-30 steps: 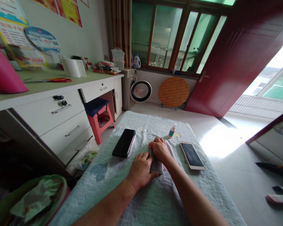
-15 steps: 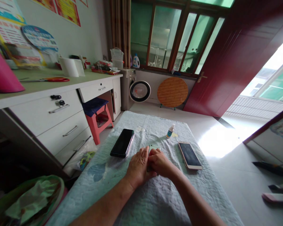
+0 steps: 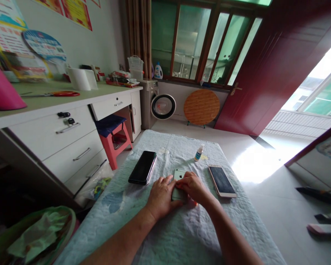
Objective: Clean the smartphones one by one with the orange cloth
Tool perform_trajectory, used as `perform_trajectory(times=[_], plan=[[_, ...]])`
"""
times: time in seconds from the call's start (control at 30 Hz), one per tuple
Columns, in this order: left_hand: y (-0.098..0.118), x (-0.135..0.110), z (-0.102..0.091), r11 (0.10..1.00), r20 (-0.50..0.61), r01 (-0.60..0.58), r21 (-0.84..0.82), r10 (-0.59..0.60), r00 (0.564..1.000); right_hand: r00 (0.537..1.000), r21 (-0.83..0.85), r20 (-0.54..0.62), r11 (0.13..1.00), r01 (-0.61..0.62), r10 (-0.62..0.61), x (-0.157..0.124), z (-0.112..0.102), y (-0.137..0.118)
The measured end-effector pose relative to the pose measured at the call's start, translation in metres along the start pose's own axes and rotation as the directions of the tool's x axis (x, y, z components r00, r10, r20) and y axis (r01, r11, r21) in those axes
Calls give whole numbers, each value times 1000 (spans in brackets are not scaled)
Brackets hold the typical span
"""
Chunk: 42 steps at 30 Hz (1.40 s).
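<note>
A silver phone (image 3: 179, 174) lies back-up on the pale quilted cloth (image 3: 179, 235) covering the table. My left hand (image 3: 161, 197) rests on its left edge, fingers curled against it. My right hand (image 3: 193, 187) presses on its right side, fingers bent over the phone. Something small and red (image 3: 195, 202) peeks out under my right wrist. A black phone (image 3: 142, 167) lies to the left, and a gold phone (image 3: 222, 180) lies screen-up to the right. A small dropper bottle (image 3: 199, 153) stands behind them.
A white desk with drawers (image 3: 55, 129) runs along the left, with a red stool (image 3: 113, 138) under it. A bin with a green bag (image 3: 33, 235) stands at the lower left. A washing machine (image 3: 160, 105) and a folded round table (image 3: 201, 107) stand by the window.
My hands slid back along the silver phone and then forward a little, uncovering its far end. The camera view shifted slightly left.
</note>
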State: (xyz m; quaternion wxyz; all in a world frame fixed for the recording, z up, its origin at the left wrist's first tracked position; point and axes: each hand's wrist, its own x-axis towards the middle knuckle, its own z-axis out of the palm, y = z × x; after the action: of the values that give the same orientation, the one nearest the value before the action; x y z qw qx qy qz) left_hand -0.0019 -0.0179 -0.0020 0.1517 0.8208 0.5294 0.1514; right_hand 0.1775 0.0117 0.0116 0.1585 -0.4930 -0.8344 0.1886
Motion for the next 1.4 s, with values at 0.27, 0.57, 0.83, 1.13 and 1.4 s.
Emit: perform_trajectory(times=[0.27, 0.57, 0.83, 1.13, 1.4], plan=[[-1, 1, 1, 999, 2, -32, -27, 32, 999, 956, -226, -214, 942, -249, 202, 11, 10, 14], [-3, 1, 7, 998, -14, 26, -62, -27, 1000, 997, -162, -68, 985, -55, 44, 4, 9, -5], [-6, 3, 6, 1000, 7, -14, -18, 14, 1000, 965, 33, 206, 986, 161, -164, -11, -18, -16], [-5, 2, -2, 998, 24, -56, -41, 57, 998, 980, 114, 193, 993, 20, -42, -12, -23, 9], [-5, 2, -2, 998, 28, -50, -32, 51, 998, 977, -65, -183, 990, -125, 111, 1, 2, 26]])
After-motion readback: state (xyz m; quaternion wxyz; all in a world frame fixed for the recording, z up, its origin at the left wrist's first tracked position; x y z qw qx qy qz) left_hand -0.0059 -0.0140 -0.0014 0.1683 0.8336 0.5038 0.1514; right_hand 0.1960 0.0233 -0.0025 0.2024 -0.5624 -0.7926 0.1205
